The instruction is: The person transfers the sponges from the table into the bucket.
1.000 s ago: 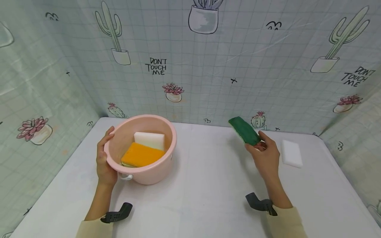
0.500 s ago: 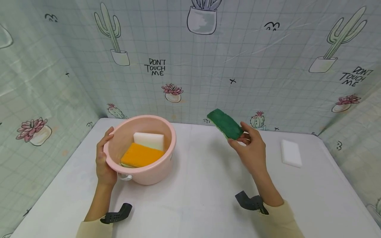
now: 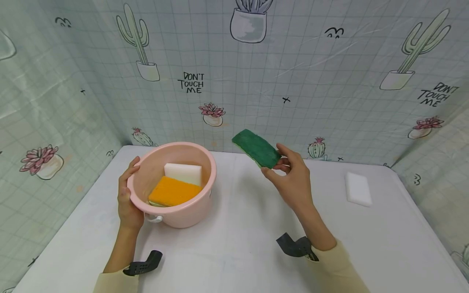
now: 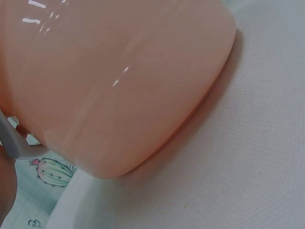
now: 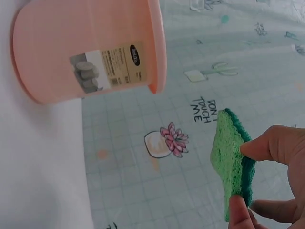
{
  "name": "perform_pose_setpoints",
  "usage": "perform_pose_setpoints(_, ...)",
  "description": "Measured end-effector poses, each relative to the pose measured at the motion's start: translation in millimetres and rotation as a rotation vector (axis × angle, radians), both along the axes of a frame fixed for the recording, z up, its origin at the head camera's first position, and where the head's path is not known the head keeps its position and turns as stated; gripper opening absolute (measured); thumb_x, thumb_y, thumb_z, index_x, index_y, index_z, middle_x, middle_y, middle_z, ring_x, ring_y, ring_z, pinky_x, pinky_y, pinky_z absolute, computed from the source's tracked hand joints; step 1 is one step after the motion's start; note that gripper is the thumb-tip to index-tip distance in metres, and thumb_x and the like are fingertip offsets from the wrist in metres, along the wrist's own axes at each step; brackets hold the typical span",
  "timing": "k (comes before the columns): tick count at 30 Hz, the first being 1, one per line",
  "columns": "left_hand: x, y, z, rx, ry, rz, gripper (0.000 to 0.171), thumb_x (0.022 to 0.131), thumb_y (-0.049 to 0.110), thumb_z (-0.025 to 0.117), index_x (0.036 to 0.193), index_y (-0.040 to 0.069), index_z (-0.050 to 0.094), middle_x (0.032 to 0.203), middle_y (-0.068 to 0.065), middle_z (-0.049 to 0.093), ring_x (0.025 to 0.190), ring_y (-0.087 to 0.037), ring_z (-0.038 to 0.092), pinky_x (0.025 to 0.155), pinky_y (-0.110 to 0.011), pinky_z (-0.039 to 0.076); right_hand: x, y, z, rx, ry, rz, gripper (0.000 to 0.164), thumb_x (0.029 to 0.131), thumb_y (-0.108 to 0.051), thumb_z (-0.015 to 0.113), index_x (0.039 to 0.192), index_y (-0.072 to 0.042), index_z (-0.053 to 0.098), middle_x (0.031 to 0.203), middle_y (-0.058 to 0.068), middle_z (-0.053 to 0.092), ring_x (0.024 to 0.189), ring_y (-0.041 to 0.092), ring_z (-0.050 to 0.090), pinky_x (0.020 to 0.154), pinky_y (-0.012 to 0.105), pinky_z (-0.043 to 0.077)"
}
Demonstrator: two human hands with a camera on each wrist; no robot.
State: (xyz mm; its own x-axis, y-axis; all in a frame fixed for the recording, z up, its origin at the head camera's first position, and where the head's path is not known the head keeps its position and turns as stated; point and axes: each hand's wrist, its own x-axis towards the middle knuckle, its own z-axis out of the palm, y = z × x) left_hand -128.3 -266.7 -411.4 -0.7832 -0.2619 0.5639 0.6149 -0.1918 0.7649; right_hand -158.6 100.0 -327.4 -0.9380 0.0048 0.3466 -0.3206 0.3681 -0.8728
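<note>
Between the thumb and fingers of my right hand [image 3: 289, 179] is a green sponge [image 3: 256, 148], pinched by its right end and held up above the table. In the right wrist view the sponge [image 5: 231, 157] shows a light green porous side and a dark green scouring layer. My left hand [image 3: 128, 197] grips the left side of a pink bucket [image 3: 190, 211], fingertips at its rim. An orange-topped sponge [image 3: 174, 191] and a white sponge block [image 3: 185, 173] lie inside the bucket. The left wrist view is mostly the bucket's outer wall [image 4: 119, 86].
Another white sponge block [image 3: 358, 189] lies on the white table [image 3: 234, 252] at the right. A cloth with cactus prints [image 3: 256, 81] hangs behind the table and along its sides. The bucket's white handle joint [image 3: 154, 218] sticks out near the left hand.
My right hand has carried the green sponge leftward and slightly up, nearer the bucket. The left hand and the bucket have stayed in place.
</note>
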Motion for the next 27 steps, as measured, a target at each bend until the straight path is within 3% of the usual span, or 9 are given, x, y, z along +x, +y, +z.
perform_pose_setpoints(15,0.1,-0.1,1.3,0.007,-0.001,-0.009,0.050,0.090,0.039,0.055,0.130,0.008,0.054,0.151,-0.012,0.029,0.136,-0.032,0.025,0.108,-0.029,0.033,3.7,-33.0,12.1,-0.001,0.084,0.083,0.067,0.077,-0.008,0.077,0.137,-0.004,0.049,0.123,0.009,0.052,0.088,0.019,0.058,0.087,0.030,0.050)
perform_pose_setpoints(27,0.3,-0.4,1.2,0.002,-0.005,-0.010,0.051,0.090,0.040,0.055,0.130,0.008,0.053,0.152,-0.013,0.028,0.137,-0.031,0.025,0.108,-0.029,0.033,8.0,-65.7,15.0,0.077,0.143,0.155,0.066,0.074,-0.009,0.079,0.134,-0.001,0.052,0.118,0.010,0.055,0.084,0.016,0.058,0.085,0.027,0.052)
